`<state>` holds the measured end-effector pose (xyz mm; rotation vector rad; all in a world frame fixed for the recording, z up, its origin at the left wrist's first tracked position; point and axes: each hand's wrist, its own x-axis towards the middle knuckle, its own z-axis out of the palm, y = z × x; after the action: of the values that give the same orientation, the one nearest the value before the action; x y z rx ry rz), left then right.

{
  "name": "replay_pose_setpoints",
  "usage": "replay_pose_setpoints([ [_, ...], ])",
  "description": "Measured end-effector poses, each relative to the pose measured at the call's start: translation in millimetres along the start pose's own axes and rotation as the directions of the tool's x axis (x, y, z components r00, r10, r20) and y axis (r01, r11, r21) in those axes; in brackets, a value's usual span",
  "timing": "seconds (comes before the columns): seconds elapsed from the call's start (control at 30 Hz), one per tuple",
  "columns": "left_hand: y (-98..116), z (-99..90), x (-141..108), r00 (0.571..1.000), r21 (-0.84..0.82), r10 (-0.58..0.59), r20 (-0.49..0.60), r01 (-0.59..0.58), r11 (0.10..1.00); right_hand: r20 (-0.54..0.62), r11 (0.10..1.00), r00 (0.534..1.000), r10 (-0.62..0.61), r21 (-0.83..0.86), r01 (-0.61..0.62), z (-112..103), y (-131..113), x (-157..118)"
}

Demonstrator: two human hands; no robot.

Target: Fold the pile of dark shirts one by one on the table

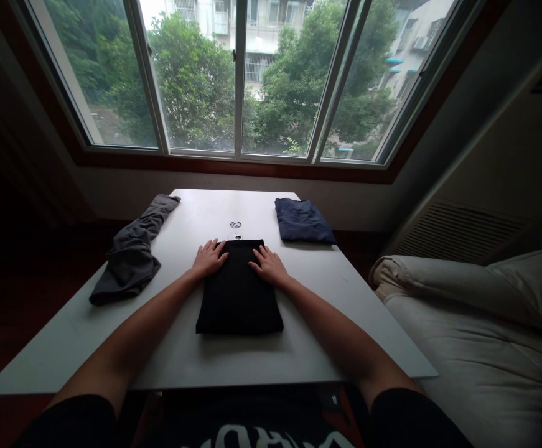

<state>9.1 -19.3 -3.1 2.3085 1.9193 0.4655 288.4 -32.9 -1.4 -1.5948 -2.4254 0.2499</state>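
A black garment, folded into a neat rectangle, lies flat on the white table in front of me. My left hand rests on its upper left edge, fingers stretched out and partly on the tabletop. On the upper right edge lies my right hand, palm down with the fingers spread. Neither hand grips the cloth. What kind of garment it is cannot be told from the fold.
A crumpled dark grey garment lies along the table's left edge. Folded navy cloth sits at the far right corner, slightly over the edge. To the right stands a pale sofa; a window is beyond the table.
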Motion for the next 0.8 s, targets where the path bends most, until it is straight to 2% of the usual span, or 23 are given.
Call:
replay_pose_setpoints([
  [0.1, 5.3, -9.2, -12.3, 0.991, -0.005, 0.075, -0.109, -0.076, 0.997, -0.061, 1.000, 0.998, 0.002, -0.015, -0.003, -5.9, 1.4, -4.4],
  [0.13, 9.5, -11.5, -16.8, 0.987, -0.007, 0.123, -0.107, -0.125, 0.992, -0.092, 1.000, 0.996, -0.019, -0.017, 0.017, -7.2, -0.9, -6.5],
  [0.2, 20.1, -12.9, -25.0, 0.983, -0.012, 0.183, -0.029, -0.183, 0.983, -0.138, 0.996, 0.986, -0.090, -0.005, 0.090, -8.4, -8.9, -10.9],
  [0.27, 30.9, -9.1, -31.2, 0.984, -0.010, 0.159, 0.083, -0.159, 0.987, -0.133, 0.987, 0.980, -0.146, 0.047, 0.153, -7.0, -20.8, -15.3],
  [0.37, 39.9, 2.0, -36.4, 0.984, 0.011, 0.082, 0.156, -0.085, 0.996, -0.049, 0.976, 0.993, -0.108, 0.182, 0.115, 0.9, -40.7, -21.9],
  [0.43, 39.1, 8.5, -36.2, 0.987, 0.013, 0.088, 0.137, -0.090, 0.996, -0.028, 0.969, 0.995, -0.091, 0.230, 0.095, 8.2, -51.3, -26.3],
  [0.53, 31.5, 12.3, -30.4, 0.990, 0.004, 0.098, 0.097, -0.099, 0.995, -0.045, 0.972, 0.992, -0.117, 0.201, 0.123, 16.8, -59.5, -31.1],
  [0.67, 24.1, 8.4, -22.6, 0.998, 0.008, 0.009, 0.064, -0.009, 1.000, -0.042, 0.982, 0.991, -0.123, 0.137, 0.128, 19.3, -59.7, -31.9],
  [0.8, 27.1, 1.0, -29.2, 1.000, 0.051, -0.010, 0.019, 0.010, 0.999, -0.008, 0.984, 0.990, -0.142, 0.104, 0.142, 14.8, -57.0, -33.1],
])
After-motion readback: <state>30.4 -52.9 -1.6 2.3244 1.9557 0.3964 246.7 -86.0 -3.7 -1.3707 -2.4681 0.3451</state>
